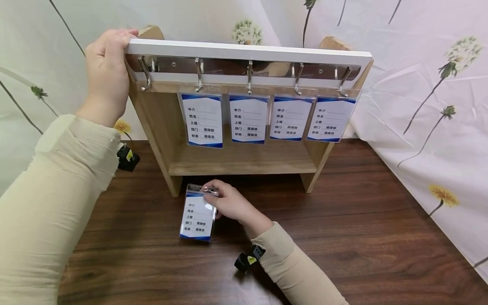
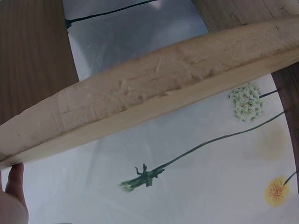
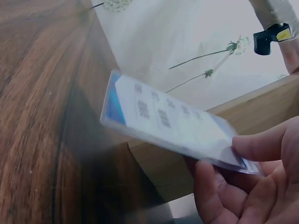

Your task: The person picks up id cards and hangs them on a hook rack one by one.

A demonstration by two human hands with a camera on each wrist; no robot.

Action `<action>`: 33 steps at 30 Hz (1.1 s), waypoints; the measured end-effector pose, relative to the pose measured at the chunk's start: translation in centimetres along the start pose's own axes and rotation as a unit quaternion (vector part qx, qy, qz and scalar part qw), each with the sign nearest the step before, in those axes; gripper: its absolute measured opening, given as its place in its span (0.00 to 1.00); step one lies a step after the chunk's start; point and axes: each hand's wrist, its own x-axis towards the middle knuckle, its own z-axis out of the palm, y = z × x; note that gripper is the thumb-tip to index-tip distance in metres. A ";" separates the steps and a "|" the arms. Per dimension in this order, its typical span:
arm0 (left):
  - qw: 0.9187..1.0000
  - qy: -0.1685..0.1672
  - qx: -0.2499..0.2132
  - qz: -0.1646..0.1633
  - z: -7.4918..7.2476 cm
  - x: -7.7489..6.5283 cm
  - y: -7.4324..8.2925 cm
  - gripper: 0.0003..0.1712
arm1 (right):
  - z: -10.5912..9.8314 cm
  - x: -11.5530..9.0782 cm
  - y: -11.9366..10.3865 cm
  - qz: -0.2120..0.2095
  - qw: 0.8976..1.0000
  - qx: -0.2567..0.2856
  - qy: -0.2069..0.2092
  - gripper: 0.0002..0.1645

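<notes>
My left hand [image 1: 108,72] grips the upper left corner of a wooden rack, at the end of its white top board [image 1: 244,50]. In the left wrist view, part of that hand [image 2: 14,198] shows below the rack's side panel [image 2: 154,79]. Low in front of the rack, my right hand [image 1: 228,202] pinches an ID badge [image 1: 197,218] in a clear plastic holder by its top end. The right wrist view shows the badge [image 3: 163,116] tilted, its printed side up, with the thumb [image 3: 261,144] on the face and fingers curled underneath.
A metal strip with several hooks runs under the top board, including a leftmost hook [image 1: 145,74]. Similar badges [image 1: 248,118] hang along the hooks to its right. Below them is a wooden shelf [image 1: 244,161]. The rack stands on a dark wooden table [image 1: 362,220] before a flower-printed cloth [image 1: 411,63].
</notes>
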 end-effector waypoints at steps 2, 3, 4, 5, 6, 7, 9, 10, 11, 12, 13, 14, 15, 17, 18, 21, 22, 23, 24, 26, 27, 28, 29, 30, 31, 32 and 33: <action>1.000 -0.001 0.001 -0.001 0.0 -0.1 -0.1 0.18 | 0.0 -0.2 -0.3 -0.009 1.000 -0.003 0.002 0.15; 1.000 -0.002 0.005 0.001 -0.1 -0.1 -0.1 0.18 | 0.0 -0.3 -0.6 -0.014 1.000 -0.009 0.005 0.15; 1.000 -0.003 0.009 0.002 -0.1 -0.1 -0.1 0.19 | -0.1 -0.4 -0.8 -0.020 1.000 -0.017 0.010 0.15; 1.000 -0.005 0.011 0.001 -0.1 -0.2 -0.2 0.19 | -0.1 -0.5 -1.2 -0.026 0.999 -0.027 0.014 0.14; 1.000 -0.005 0.012 0.001 -0.1 -0.2 -0.2 0.19 | -0.2 -0.6 -1.5 -0.032 0.999 -0.035 0.018 0.14; 1.000 -0.005 0.011 0.000 -0.1 -0.2 -0.2 0.19 | -0.3 -0.8 -1.9 -0.036 0.998 -0.044 0.020 0.13; 1.000 -0.003 0.004 -0.003 0.0 -0.2 -0.2 0.19 | -0.4 -1.0 -2.8 -0.045 0.997 -0.065 0.019 0.12; 1.000 -0.002 0.002 -0.004 0.0 -0.2 -0.3 0.19 | -0.5 -1.1 -3.2 -0.048 0.996 -0.073 0.017 0.12; 1.000 0.000 -0.003 -0.004 0.0 -0.2 -0.3 0.19 | -0.6 -1.2 -3.6 -0.052 0.995 -0.080 0.013 0.11; 1.000 0.001 -0.005 -0.003 0.1 -0.2 -0.3 0.19 | -0.6 -1.2 -4.0 -0.058 0.994 -0.088 0.010 0.11; 1.000 0.002 -0.006 -0.003 0.1 -0.2 -0.3 0.19 | -0.7 -1.2 -4.3 -0.064 0.993 -0.096 0.006 0.11; 1.000 0.001 -0.006 -0.002 0.1 -0.2 -0.3 0.19 | -0.7 -1.2 -4.7 -0.073 0.992 -0.105 0.004 0.11; 1.000 0.001 -0.006 -0.002 0.1 -0.2 -0.3 0.19 | -0.8 -1.2 -5.0 -0.080 0.990 -0.114 0.003 0.11; 1.000 0.001 -0.005 -0.001 0.0 -0.2 -0.4 0.19 | -0.9 -1.2 -5.8 -0.094 0.987 -0.128 -0.001 0.11; 1.000 0.001 -0.004 -0.002 0.0 -0.1 -0.4 0.19 | -1.0 -1.2 -6.3 -0.101 0.986 -0.136 -0.003 0.11; 1.000 0.001 -0.008 -0.004 -0.2 0.0 -0.4 0.19 | -1.3 -1.3 -7.8 -0.119 0.980 -0.160 -0.008 0.12; 1.000 0.000 -0.006 -0.005 -0.2 0.0 -0.3 0.19 | -1.3 -1.4 -8.3 -0.126 0.978 -0.164 -0.010 0.12; 1.000 -0.001 -0.006 -0.006 -0.3 0.1 -0.3 0.19 | -1.4 -1.5 -8.8 -0.134 0.977 -0.167 -0.012 0.12; 1.000 -0.003 -0.003 -0.008 -0.3 0.1 -0.3 0.18 | -1.5 -1.5 -9.4 -0.142 0.975 -0.169 -0.012 0.12; 1.000 -0.008 0.006 -0.006 -0.4 0.0 -0.2 0.18 | -1.6 -1.6 -10.4 -0.157 0.973 -0.170 -0.011 0.12; 1.000 -0.011 0.012 -0.005 -0.4 0.0 -0.1 0.18 | -1.7 -1.6 -10.9 -0.164 0.972 -0.168 -0.010 0.12; 1.000 -0.016 0.019 -0.003 -0.4 -0.1 -0.1 0.18 | -1.8 -1.6 -11.4 -0.169 0.972 -0.165 -0.007 0.12; 1.000 -0.020 0.024 -0.001 -0.5 -0.1 0.0 0.18 | -1.9 -1.6 -11.8 -0.174 0.971 -0.164 -0.003 0.12; 0.999 -0.024 0.029 0.000 -0.5 -0.2 0.0 0.19 | -2.0 -1.6 -12.3 -0.178 0.970 -0.164 0.003 0.12; 0.999 -0.028 0.033 0.002 -0.5 -0.2 0.0 0.19 | -2.0 -1.6 -12.7 -0.182 0.969 -0.165 0.008 0.12; 0.999 -0.032 0.037 0.006 -0.5 -0.3 0.0 0.19 | -2.1 -1.5 -13.1 -0.186 0.968 -0.166 0.015 0.11; 0.999 -0.033 0.036 0.006 -0.5 -0.3 0.1 0.19 | -2.2 -1.5 -13.5 -0.190 0.967 -0.167 0.021 0.11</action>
